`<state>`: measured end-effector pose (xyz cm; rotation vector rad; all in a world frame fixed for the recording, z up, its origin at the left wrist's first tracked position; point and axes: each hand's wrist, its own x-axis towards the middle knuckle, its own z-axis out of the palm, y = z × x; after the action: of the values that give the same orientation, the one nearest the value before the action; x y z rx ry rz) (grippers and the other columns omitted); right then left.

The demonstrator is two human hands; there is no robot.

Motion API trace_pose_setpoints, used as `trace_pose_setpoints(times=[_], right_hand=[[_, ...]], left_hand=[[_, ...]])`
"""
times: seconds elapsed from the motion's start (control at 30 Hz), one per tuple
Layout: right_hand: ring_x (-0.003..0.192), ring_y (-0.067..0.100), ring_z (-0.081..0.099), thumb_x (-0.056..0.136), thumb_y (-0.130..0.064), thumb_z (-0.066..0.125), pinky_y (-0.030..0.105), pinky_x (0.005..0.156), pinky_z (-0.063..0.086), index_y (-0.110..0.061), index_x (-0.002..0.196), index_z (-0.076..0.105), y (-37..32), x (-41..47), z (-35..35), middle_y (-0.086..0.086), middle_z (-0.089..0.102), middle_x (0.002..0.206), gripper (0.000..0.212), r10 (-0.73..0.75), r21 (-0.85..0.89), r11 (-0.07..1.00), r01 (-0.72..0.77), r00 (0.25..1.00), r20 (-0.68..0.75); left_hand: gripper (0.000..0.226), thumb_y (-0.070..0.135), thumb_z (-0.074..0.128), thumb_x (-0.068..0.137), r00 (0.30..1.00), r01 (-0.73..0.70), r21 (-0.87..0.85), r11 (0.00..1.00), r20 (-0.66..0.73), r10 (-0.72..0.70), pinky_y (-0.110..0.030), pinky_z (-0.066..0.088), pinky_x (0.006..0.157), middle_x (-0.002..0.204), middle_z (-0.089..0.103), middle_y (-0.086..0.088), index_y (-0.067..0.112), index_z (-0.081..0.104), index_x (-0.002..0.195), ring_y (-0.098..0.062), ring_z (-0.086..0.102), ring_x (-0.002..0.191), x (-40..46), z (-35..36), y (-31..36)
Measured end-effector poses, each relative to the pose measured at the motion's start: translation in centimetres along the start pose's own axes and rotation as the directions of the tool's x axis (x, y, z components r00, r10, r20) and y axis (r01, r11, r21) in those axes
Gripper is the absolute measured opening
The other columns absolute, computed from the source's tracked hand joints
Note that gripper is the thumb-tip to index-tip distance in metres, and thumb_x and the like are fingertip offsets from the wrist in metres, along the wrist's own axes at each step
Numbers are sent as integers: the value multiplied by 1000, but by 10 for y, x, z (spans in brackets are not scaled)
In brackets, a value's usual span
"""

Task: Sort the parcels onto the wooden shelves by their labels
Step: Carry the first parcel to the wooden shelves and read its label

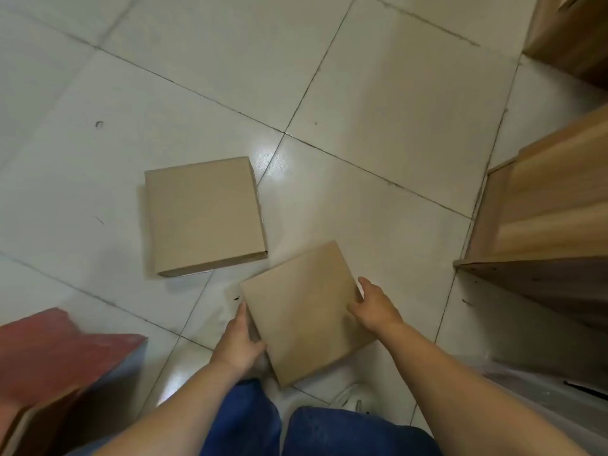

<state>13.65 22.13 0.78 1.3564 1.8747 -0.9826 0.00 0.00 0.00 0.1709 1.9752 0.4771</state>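
Observation:
A flat brown cardboard parcel (304, 311) is held low over the tiled floor, just in front of my knees. My left hand (241, 340) grips its left edge and my right hand (373, 306) grips its right edge. No label shows on its upper face. A second, similar flat parcel (204, 213) lies on the floor to the upper left, apart from the held one, with a plain top. The wooden shelves (543, 212) stand at the right edge of the view.
A red-topped stool or bench (56, 353) sits at the lower left. More wooden shelving (572, 31) fills the top right corner. Clear plastic wrap (543, 390) lies at the shelf base on the right. My white shoe (352, 398) is below the held parcel.

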Motion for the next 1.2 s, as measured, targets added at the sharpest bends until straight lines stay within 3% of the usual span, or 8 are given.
trace_pose_setpoints(times=[0.2,0.37,0.63,0.77,0.87,1.03,1.1,1.2], right_hand=[[130,26,39,84,-37,53,40,109,32,-19,146,19,7,24,21,7,35,148,73,72,330,939,-95,994,81],[127,29,42,88,-42,45,39,106,34,-21,146,18,6,27,27,6,37,147,67,104,513,842,-167,983,150],[113,24,50,89,-47,40,37,93,40,-23,140,31,1,-42,-12,3,47,136,57,172,709,686,-163,983,59],[116,20,47,91,-56,28,37,99,36,-21,138,37,-16,-89,-48,4,46,139,59,204,791,593,-148,979,30],[133,27,34,84,-71,20,43,110,24,-18,145,25,-33,-131,-84,7,34,149,81,310,804,510,-307,937,162],[122,29,42,85,-70,7,52,112,18,-33,141,32,-69,-211,-168,6,47,134,72,210,859,458,-228,967,145],[113,28,47,86,-69,9,54,110,22,-35,138,36,-81,-244,-205,5,50,119,68,184,895,409,-177,977,109],[115,30,48,87,-68,17,53,107,33,-34,136,39,-104,-299,-259,11,48,130,64,149,935,337,-107,987,59]], left_hand=[[102,-13,66,69,967,244,-375,895,161,-196,-26,37,83,143,39,-17,11,5,147,-28,43,122,28,20,-10],[97,-15,69,60,969,226,-350,909,176,-173,-36,45,88,114,55,-9,13,23,141,-26,50,107,24,21,-5],[75,-13,65,64,998,4,-423,906,58,23,-29,48,73,112,58,-13,19,37,126,-25,57,99,-27,-18,61],[59,-2,63,72,996,-46,-401,915,48,71,-32,50,75,109,62,-6,24,45,122,-20,60,96,-65,-60,100],[55,15,65,77,995,-48,-431,901,55,79,-27,46,69,107,62,5,29,42,125,-12,59,92,-103,-91,136],[68,37,58,85,997,-80,-479,874,-25,77,-42,36,104,136,44,-3,20,24,142,-22,46,118,-172,-150,212],[49,41,51,89,993,-116,-476,872,-60,100,-39,40,97,132,49,-6,20,37,131,-25,49,114,-204,-179,244],[30,48,41,91,986,-162,-473,866,-49,157,-32,41,80,113,56,0,24,47,108,-21,54,101,-262,-224,291]])
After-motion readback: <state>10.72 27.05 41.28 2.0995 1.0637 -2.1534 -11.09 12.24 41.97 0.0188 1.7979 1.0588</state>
